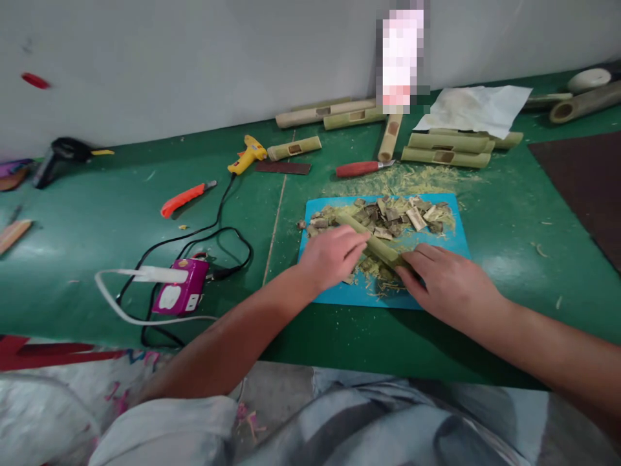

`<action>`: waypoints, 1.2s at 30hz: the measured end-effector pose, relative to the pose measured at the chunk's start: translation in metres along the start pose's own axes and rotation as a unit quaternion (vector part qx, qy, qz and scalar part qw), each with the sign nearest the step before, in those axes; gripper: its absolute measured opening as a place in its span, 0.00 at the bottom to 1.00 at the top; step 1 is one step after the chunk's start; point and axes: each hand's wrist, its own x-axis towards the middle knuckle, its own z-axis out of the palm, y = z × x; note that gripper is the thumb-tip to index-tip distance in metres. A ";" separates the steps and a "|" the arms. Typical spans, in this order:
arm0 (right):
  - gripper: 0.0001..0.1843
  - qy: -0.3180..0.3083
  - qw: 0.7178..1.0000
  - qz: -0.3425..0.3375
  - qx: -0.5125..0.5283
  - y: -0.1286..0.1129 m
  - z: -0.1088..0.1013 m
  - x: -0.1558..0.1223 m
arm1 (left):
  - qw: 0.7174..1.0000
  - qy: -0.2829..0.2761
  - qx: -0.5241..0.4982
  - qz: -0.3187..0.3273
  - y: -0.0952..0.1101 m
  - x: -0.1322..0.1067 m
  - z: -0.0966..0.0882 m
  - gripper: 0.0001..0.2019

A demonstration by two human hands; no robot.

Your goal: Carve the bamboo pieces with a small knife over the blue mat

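A green bamboo stick (371,241) lies slantwise on a blue cutting mat (439,243), among a heap of bamboo chips and shavings (392,217). My left hand (332,257) rests on the stick's middle with its fingers curled over it. My right hand (449,281) covers the stick's near end, fingers bent around it. Whether either hand also holds a tool is hidden.
Cut bamboo tubes (444,149) lie along the back of the green table (97,259). Also there: a red-handled knife (363,169), an orange utility knife (187,198), a yellow glue gun (248,155), a purple power strip (180,294) with cables, white paper (478,107), and a dark sheet (587,188) at right.
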 end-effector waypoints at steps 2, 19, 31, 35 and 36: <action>0.16 0.004 1.000 0.004 -0.007 -0.001 -0.001 0.000 | 1.000 -0.003 -0.008 0.007 0.001 0.000 0.000 0.13; 0.11 0.004 1.000 0.029 0.006 0.004 0.002 -0.001 | 0.995 0.074 0.030 -0.067 -0.020 0.006 -0.003 0.11; 0.12 0.023 0.999 0.022 -0.044 0.002 -0.002 -0.001 | 0.992 0.073 0.055 -0.090 -0.023 0.005 -0.011 0.11; 0.11 0.026 0.999 0.006 -0.034 0.003 -0.001 -0.002 | 0.994 0.071 0.056 -0.067 -0.016 0.004 -0.004 0.12; 0.11 0.023 0.999 0.005 -0.031 0.003 0.000 -0.002 | 0.995 0.067 0.052 -0.049 -0.012 0.004 -0.001 0.12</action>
